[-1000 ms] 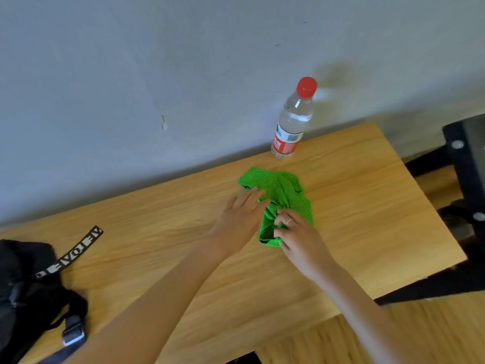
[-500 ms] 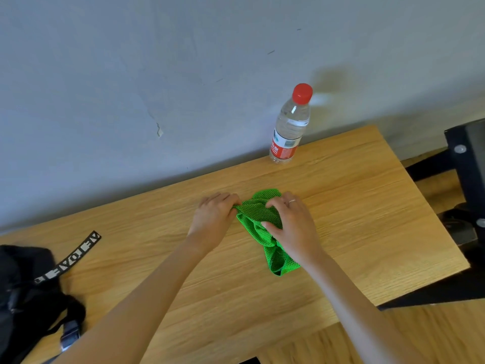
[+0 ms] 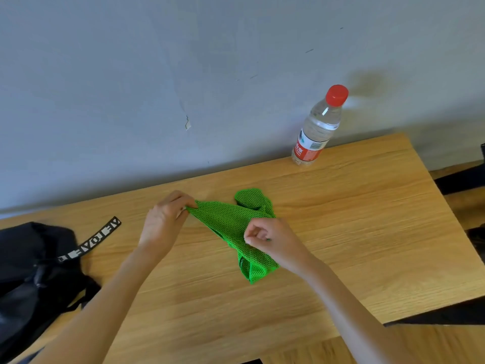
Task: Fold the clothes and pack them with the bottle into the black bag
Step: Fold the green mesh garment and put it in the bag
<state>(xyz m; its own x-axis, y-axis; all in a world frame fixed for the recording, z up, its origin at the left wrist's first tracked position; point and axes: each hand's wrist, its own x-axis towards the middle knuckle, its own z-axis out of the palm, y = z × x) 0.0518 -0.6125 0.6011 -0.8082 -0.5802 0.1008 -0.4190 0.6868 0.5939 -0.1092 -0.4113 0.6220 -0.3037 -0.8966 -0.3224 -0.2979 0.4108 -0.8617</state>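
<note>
A green mesh garment [image 3: 231,222] lies crumpled in the middle of the wooden table [image 3: 367,232]. My left hand [image 3: 165,219] pinches its left corner and lifts it a little off the table. My right hand [image 3: 270,240] pinches the cloth near its middle, fingers curled. A clear water bottle [image 3: 319,127] with a red cap and red label stands upright at the back of the table against the wall. The black bag [image 3: 31,274] lies at the table's left end, with its printed strap [image 3: 89,240] stretched toward the garment.
A grey wall runs right behind the table. The table's right edge and front right corner are close to my right arm. Dark furniture [image 3: 467,179] stands beyond the right edge.
Both hands have drawn apart, the left one moving left with a corner of the garment, so the cloth is stretched out between them. The view has shifted right.
</note>
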